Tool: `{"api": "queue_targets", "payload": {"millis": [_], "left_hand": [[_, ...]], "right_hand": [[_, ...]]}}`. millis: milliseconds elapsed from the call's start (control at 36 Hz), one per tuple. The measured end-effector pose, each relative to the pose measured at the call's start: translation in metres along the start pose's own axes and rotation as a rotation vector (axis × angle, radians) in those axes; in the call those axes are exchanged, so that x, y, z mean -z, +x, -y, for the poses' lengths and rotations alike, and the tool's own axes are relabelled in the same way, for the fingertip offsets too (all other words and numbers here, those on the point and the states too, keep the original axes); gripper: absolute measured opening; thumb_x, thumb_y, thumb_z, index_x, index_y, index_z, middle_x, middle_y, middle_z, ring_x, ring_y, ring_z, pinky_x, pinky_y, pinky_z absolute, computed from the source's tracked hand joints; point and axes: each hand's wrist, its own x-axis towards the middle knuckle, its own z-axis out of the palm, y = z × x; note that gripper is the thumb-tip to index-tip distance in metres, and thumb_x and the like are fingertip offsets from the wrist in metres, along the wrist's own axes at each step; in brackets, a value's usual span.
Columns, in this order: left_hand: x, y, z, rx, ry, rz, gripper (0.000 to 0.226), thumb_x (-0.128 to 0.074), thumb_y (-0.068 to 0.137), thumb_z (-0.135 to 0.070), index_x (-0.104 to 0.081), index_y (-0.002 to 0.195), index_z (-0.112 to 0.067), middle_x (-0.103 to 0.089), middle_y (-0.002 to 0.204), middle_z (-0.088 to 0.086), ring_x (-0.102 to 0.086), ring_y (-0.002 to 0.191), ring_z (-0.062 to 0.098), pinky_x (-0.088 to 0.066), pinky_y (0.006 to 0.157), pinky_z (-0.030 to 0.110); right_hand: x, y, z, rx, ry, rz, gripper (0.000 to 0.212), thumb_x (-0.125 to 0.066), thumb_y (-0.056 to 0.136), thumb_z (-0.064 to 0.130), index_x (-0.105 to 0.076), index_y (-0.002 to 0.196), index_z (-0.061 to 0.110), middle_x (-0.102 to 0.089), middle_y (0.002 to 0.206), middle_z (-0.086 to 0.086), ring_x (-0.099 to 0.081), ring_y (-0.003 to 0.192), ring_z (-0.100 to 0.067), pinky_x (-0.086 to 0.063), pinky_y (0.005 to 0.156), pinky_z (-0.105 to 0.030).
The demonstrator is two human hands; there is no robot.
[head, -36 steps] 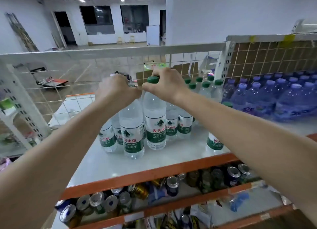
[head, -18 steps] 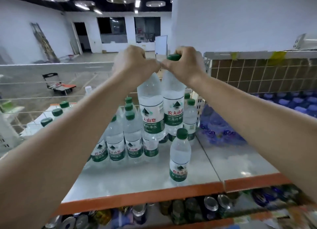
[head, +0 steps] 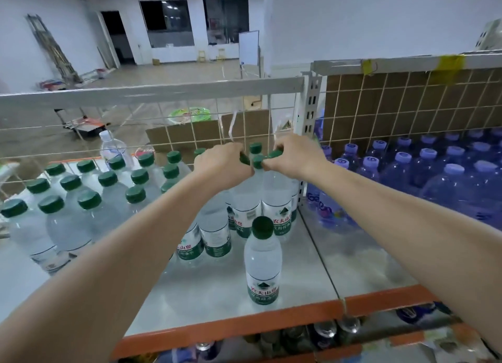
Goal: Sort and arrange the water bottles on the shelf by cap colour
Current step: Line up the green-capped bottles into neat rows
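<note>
Green-capped water bottles, two held by the cap at the back right of the left shelf bay: left hand (head: 221, 165) with fingers curled tight round the cap of one bottle (head: 245, 199), right hand (head: 294, 156) with fingers pinched shut on the cap of the neighbouring bottle (head: 277, 199); the two hands almost touch, knuckles facing the camera. Both bottles stand upright with their bases near or on the shelf (head: 217, 289), though contact cannot be made out behind other bottles. Just behind the hands, more green caps (head: 256, 147) against the wire-grid back panel (head: 190, 134). Nearer the front edge, one single green-capped bottle (head: 262, 259), upright and apart from the rest. To the left, a block of green-capped bottles (head: 89, 199) in rows, clear ribbed plastic with white-and-green labels. To the right, past a perforated white upright (head: 309, 118), a bay of blue-tinted bottles with pale lilac caps (head: 423, 167), closely packed. Shelf surface smooth, pale, reflective metal with an orange front rail (head: 244, 322). Below it, cans (head: 323, 330) lying with their ends outward, blurred.
</note>
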Motion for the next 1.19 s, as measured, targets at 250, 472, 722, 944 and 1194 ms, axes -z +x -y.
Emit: {"api": "queue_targets", "payload": {"millis": [250, 472, 722, 944, 1194], "left_hand": [[-0.028, 0.012, 0.017, -0.157, 0.231, 0.125, 0.019, -0.055, 0.087, -0.042, -0.045, 0.095, -0.027, -0.057, 0.082, -0.006, -0.055, 0.083, 0.023, -0.033, 0.084, 0.038], [-0.032, 0.013, 0.021, -0.223, 0.219, 0.221, 0.023, -0.054, 0.090, -0.040, -0.039, 0.099, -0.025, -0.052, 0.094, 0.000, -0.049, 0.088, 0.024, -0.037, 0.090, 0.042], [-0.034, 0.007, 0.022, -0.220, 0.127, 0.230, 0.034, -0.060, 0.089, -0.041, -0.033, 0.099, -0.023, -0.049, 0.093, 0.001, -0.049, 0.085, 0.023, -0.042, 0.073, 0.035], [-0.034, -0.002, 0.025, -0.178, 0.088, 0.127, 0.039, -0.062, 0.088, -0.045, -0.046, 0.114, -0.020, -0.060, 0.107, 0.003, -0.053, 0.088, 0.022, -0.045, 0.080, 0.037], [-0.023, -0.010, 0.009, -0.241, 0.067, -0.005, 0.054, -0.063, 0.087, -0.044, -0.045, 0.131, -0.016, -0.056, 0.121, 0.007, -0.054, 0.107, 0.027, -0.045, 0.093, 0.046]], "right_hand": [[-0.021, -0.002, -0.006, -0.046, -0.079, 0.197, 0.026, -0.068, 0.075, 0.041, -0.053, 0.071, 0.021, -0.071, 0.074, 0.000, -0.068, 0.060, -0.013, -0.053, 0.064, -0.029], [-0.025, -0.005, -0.009, -0.048, -0.032, 0.181, 0.023, -0.066, 0.078, 0.039, -0.054, 0.079, 0.019, -0.067, 0.075, -0.001, -0.069, 0.059, -0.015, -0.059, 0.068, -0.037], [-0.029, -0.014, -0.014, -0.076, 0.108, 0.207, 0.024, -0.072, 0.077, 0.034, -0.051, 0.077, 0.023, -0.058, 0.080, -0.003, -0.058, 0.067, -0.021, -0.057, 0.068, -0.038], [-0.017, -0.028, -0.010, -0.033, -0.020, 0.046, 0.052, -0.067, 0.082, 0.035, -0.046, 0.124, 0.014, -0.058, 0.100, -0.005, -0.056, 0.090, -0.024, -0.049, 0.076, -0.037], [-0.001, -0.051, 0.009, 0.112, 0.119, 0.240, 0.036, -0.066, 0.083, 0.053, -0.062, 0.089, 0.018, -0.062, 0.083, 0.002, -0.060, 0.078, -0.016, -0.049, 0.065, -0.027]]}}
